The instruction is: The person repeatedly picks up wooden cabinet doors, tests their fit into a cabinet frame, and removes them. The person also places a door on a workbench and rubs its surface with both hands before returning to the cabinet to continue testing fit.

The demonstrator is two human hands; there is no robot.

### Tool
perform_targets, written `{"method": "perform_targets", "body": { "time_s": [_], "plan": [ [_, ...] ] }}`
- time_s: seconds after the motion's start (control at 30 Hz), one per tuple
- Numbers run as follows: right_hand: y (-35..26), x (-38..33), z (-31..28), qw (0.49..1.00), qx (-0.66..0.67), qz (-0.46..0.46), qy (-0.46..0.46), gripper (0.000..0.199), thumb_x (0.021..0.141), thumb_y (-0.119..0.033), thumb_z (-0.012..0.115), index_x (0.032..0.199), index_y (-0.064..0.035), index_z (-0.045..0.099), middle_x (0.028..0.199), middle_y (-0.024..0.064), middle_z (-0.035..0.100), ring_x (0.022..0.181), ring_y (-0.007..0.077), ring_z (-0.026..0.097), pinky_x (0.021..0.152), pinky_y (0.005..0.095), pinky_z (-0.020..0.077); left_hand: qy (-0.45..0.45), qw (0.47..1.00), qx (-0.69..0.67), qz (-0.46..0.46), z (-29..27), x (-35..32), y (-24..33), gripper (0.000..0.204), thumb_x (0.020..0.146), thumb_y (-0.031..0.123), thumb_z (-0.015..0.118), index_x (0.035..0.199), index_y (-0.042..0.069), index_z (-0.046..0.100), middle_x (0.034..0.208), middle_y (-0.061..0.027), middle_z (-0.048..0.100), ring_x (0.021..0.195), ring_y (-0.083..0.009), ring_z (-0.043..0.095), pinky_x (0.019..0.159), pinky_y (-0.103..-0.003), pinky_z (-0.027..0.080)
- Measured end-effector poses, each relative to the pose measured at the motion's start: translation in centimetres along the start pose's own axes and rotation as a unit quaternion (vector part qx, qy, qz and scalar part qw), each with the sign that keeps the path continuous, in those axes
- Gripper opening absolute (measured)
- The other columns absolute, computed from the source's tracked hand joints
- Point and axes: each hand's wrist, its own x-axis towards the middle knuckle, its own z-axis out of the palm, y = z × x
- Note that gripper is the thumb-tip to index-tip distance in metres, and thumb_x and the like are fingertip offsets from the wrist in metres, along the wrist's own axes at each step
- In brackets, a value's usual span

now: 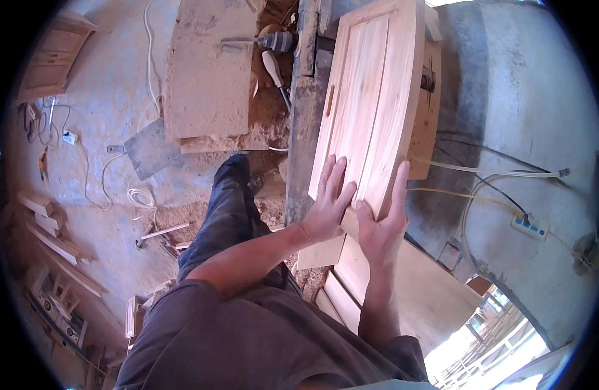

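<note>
Where one wooden panel [371,97] lies near one bench's [302,143] left edge, one left hand [329,207] touches its face, one right hand [384,229] its side, both with fingers outstretched.

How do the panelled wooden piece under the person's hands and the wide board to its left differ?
Look: the panelled wooden piece has a framed face, while the wide board has no such frame.
Finish: the panelled wooden piece shows clear grain; the wide board looks dull and dusty.
Contact: the left hand and right hand touch the panelled wooden piece; neither touches the wide board.
Shared: both are pale.
</note>
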Motion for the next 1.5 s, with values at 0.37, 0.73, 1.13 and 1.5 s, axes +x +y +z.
{"method": "perform_targets", "body": {
  "time_s": [0.37,0.73,1.13,1.5],
  "plan": [
    [-3.0,15.9,0.1,1.000,0.022,-0.004,0.021,0.091,0.079,-0.002,0.066,0.162,-0.0069,0.027,0.148,0.0245,0.052,0.129,0.0331,0.059,0.108,0.0388,0.0455,-0.036,0.996,0.042,-0.072,-2.1,14.5,-4.3,0.111,0.055,-0.009,0.080,0.152,0.007,0.028,0.165,-0.0309,0.001,0.151,-0.0575,0.001,0.124,-0.061,0.020],
    [-3.2,27.6,0.3,0.999,-0.004,-0.042,0.031,0.091,0.075,-0.012,0.072,0.157,0.0002,0.035,0.137,0.0281,0.060,0.123,0.0334,0.064,0.105,0.0379,0.0479,0.005,0.997,0.034,-0.064,-3.2,24.6,-8.3,0.102,0.064,-0.009,0.070,0.154,0.011,0.027,0.162,-0.0332,0.008,0.147,-0.0626,0.008,0.120,-0.065,0.023],
    [-4.5,35.2,0.6,0.998,-0.004,-0.063,0.025,0.093,0.072,-0.008,0.072,0.156,0.0041,0.035,0.130,0.0271,0.064,0.113,0.0289,0.068,0.098,0.0353,0.0520,0.032,0.998,0.043,-0.042,-3.8,31.1,-11.6,0.101,0.066,-0.007,0.067,0.155,0.014,0.024,0.160,-0.0321,0.012,0.144,-0.0636,0.014,0.118,-0.067,0.025],
    [-5.4,38.8,0.5,0.997,0.001,-0.068,0.021,0.095,0.071,-0.008,0.073,0.156,0.0062,0.034,0.133,0.0276,0.062,0.115,0.0285,0.067,0.099,0.0345,0.0511,0.028,0.995,0.074,-0.054,-4.0,34.5,-12.9,0.097,0.071,0.001,0.070,0.156,0.009,0.024,0.160,-0.0334,0.016,0.148,-0.0577,0.014,0.122,-0.059,0.023]
  ]
}}
